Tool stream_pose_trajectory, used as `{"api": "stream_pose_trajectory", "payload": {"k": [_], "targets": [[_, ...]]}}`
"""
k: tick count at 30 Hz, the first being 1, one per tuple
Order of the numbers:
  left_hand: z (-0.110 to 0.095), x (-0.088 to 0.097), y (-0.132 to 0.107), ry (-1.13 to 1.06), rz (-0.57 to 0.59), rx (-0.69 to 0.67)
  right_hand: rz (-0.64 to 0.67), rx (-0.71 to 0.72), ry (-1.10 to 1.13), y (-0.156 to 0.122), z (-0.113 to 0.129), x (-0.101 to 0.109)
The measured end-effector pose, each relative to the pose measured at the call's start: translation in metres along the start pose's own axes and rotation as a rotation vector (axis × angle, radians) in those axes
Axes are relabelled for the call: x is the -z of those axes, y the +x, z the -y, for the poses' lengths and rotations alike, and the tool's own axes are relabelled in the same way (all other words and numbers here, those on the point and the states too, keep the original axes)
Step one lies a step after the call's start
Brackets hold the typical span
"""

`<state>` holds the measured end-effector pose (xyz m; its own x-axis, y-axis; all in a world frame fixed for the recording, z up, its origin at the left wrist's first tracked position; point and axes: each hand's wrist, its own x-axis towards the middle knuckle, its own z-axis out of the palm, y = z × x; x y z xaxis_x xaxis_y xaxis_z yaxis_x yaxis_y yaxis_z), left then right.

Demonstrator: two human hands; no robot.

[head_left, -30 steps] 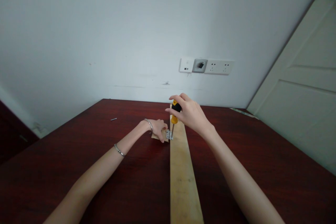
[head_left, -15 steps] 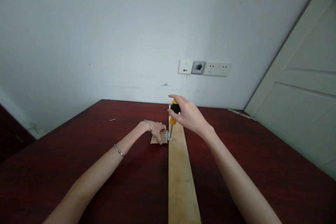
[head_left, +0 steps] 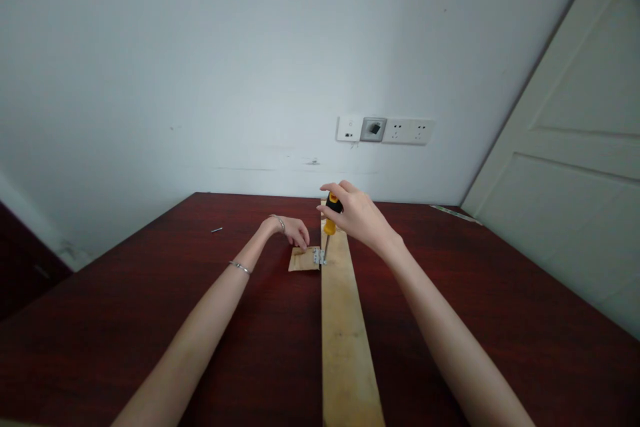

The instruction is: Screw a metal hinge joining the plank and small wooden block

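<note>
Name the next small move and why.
Perhaps lay the left hand over the small pale wooden piece to steady it: that hand is only at its far edge, while the right hand holds the yellow-and-black screwdriver, tip at the silver metal hinge.

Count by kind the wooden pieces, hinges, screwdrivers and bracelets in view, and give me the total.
Wooden pieces: 2 (long pale wooden board, small flat tan wooden piece)
Silver metal hinge: 1
Yellow-and-black screwdriver: 1
Silver metal bracelets: 2
Total: 6
</note>
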<state>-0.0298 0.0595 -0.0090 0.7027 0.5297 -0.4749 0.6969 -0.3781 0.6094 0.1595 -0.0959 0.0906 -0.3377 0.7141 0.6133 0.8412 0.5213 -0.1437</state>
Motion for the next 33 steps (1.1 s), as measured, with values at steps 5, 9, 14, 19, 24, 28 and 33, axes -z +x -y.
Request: {"api": "stream_pose_trajectory", "payload": {"k": [5,9,14,19,24,28,33], "targets": [[0.010,-0.007,0.006,-0.015,-0.054,-0.038,-0.002,0.005,0.048,0.000,-0.003,-0.001],[0.015,-0.008,0.010,-0.004,-0.067,-0.059,0.021,-0.004,-0.016,-0.002,0.000,0.003],[0.022,-0.009,0.010,-0.008,-0.077,-0.099,0.000,0.003,-0.056,-0.003,-0.002,0.002],[0.029,-0.011,0.010,-0.047,-0.095,-0.141,-0.026,0.016,0.046,0.000,-0.008,-0.006],[0.033,-0.012,0.012,-0.064,-0.111,-0.153,-0.028,0.011,0.088,-0.001,-0.007,-0.004],[0.032,-0.012,0.010,-0.064,-0.116,-0.155,-0.019,0.022,0.071,-0.002,-0.005,-0.001],[0.030,-0.012,0.011,-0.048,-0.109,-0.148,-0.012,0.035,0.068,-0.001,-0.006,-0.002]]}}
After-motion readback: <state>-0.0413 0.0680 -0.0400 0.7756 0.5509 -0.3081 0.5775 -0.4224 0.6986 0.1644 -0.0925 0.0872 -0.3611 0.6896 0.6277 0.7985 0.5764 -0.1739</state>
